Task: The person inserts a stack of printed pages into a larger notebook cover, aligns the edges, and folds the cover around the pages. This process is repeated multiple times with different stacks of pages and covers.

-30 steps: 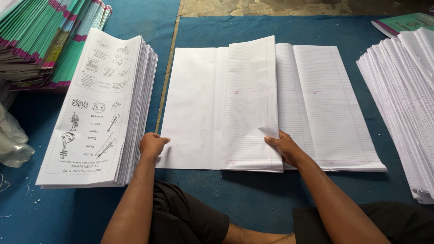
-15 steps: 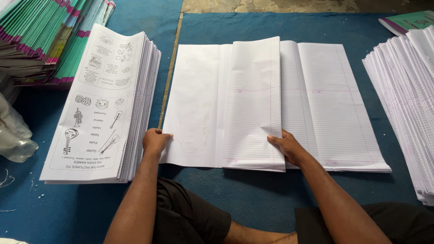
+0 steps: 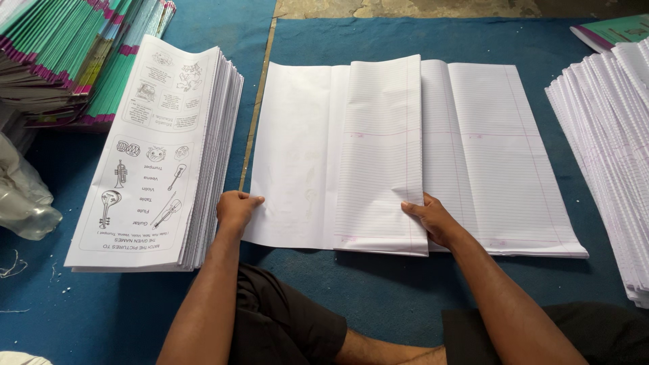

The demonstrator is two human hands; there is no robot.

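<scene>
Starting at the far left, a crumpled clear plastic bag lies on the blue mat, and behind it rises a heap of green-and-pink bound booklets. Next comes a tall stack of printed covers showing line drawings of musical instruments; it sits within easy reach of the left side, probably so sheets can be drawn from it one at a time.

The left hand rests with its fingers loosely curled on the near left corner of the spread white sheet, touching it and the side of the cover stack (pinning rather than gripping, as far as the view shows). This seems to keep the bottom sheet from sliding.

In the middle, the folded bundle of ruled paper lies on top of that sheet, its near edge lined up with the sheet's edge. The right hand pinches the bundle's near right corner, thumb on top and fingers tucked under, so the pages stay squared. More ruled paper fans open to the right.

At the far right a fanned pile of white sheets waits, and a green booklet peeks in at the top corner.
</scene>
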